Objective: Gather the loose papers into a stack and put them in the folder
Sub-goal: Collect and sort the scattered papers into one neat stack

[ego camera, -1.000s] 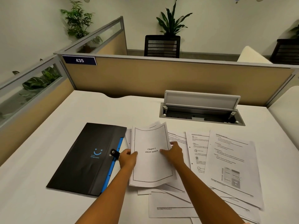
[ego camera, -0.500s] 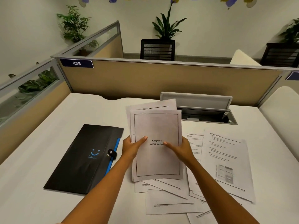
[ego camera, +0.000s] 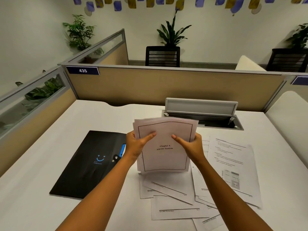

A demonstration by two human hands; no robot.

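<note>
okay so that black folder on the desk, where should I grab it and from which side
Probably the black folder is best gripped at its snap-flap edge, approached from the papers' side by the left hand. It lies flat and shut, and that edge, showing a blue strip, is nearest and bare.

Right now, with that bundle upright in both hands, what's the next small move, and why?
Probably tap the held sheets on the desk to square them: their top edges are uneven between left hand and right hand. Loose papers remain, and the folder looks closed.
</note>
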